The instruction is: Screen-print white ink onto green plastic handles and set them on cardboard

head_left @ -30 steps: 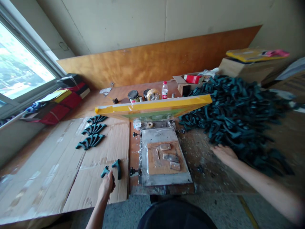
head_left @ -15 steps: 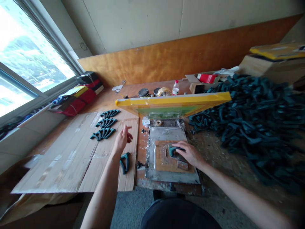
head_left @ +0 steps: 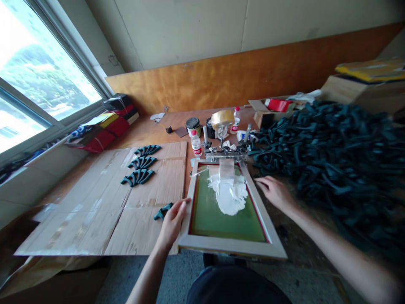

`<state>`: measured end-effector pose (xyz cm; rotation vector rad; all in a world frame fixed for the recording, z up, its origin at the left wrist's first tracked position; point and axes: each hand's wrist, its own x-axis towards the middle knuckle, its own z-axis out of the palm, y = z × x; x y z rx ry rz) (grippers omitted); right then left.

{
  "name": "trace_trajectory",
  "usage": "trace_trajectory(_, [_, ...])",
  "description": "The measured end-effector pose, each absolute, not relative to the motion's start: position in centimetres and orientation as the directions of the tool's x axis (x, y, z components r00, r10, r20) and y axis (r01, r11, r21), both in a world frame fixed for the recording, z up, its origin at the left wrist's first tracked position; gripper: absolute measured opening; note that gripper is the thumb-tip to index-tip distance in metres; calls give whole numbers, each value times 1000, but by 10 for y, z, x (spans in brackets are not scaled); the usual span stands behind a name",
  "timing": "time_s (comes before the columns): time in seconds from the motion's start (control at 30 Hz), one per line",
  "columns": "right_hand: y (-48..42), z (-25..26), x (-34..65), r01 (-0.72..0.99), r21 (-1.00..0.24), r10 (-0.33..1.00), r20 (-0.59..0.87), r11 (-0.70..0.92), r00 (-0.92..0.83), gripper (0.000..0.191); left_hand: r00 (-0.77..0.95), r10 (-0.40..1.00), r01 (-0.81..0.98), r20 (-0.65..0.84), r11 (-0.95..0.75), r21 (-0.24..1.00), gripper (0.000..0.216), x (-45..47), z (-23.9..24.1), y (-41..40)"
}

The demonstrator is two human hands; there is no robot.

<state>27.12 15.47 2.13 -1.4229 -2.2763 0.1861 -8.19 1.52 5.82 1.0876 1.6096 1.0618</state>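
Observation:
A screen-printing frame [head_left: 232,244] with a green mesh lies lowered over the work spot in front of me, hiding the plate beneath. Thick white ink [head_left: 230,198] is pooled on its mesh, and a pale, flat squeegee-like piece [head_left: 227,168] stands at the ink's far end. My left hand [head_left: 173,221] grips the frame's left edge, thumb on top. Beside the right edge is my right hand [head_left: 275,193], open, its fingers stretched toward the frame. A dark green curved handle piece [head_left: 162,212] lies on the cardboard just left of my left hand, partly covered by it.
Three rows of handle pieces [head_left: 137,177] lie on the cardboard sheet [head_left: 91,202] at left. A large heap of them [head_left: 319,147] covers the right side. Behind the frame stand hinge clamps [head_left: 226,153], bottles [head_left: 196,143], an ink can [head_left: 193,124] and a tape roll [head_left: 222,117].
The raised frame has swung down flat, covering the plate and the handle piece on it. My left hand moved right to its edge; my right hand left the handle piece and moved right.

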Motion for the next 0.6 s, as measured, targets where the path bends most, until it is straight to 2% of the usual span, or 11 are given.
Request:
trace_trajectory(0.07, [172,42,255,809,-305,841,393,502,-373,38,-177,948,240,-264,301,923,68,-80,22,8])
trace_trajectory(0.13, [182,57,224,788,-211,783,413,579,-464,55,-186,945,342,-270,320,883,68,-77,-2,8])
trace_trajectory(0.17, [183,61,208,776,-164,768,364,609,-526,54,-192,945,394,-264,321,861,65,-76,-9,9])
trace_trajectory(0.23, [176,60,183,761,-118,765,212,638,-608,34,-193,947,469,-257,319,824,61,-76,-15,12])
trace_trajectory(0.3, [159,52,175,736,-116,745,100,667,-660,15,-192,945,516,-264,326,792,58,-77,-15,14])
trace_trajectory(0.37, [139,44,184,650,-120,660,80,750,-747,17,-199,941,537,-274,339,773,57,-78,-15,14])
trace_trajectory(0.5, [120,43,211,381,-154,397,88,912,-914,17,-209,936,484,-283,350,802,56,-78,-21,11])
trace_trajectory(0.53, [121,44,213,358,-180,376,80,916,-923,16,-212,935,464,-285,353,813,57,-79,-23,11])
trace_trajectory(0.6, [124,45,213,387,-219,416,106,896,-903,17,-220,933,417,-285,353,837,57,-79,-26,11])
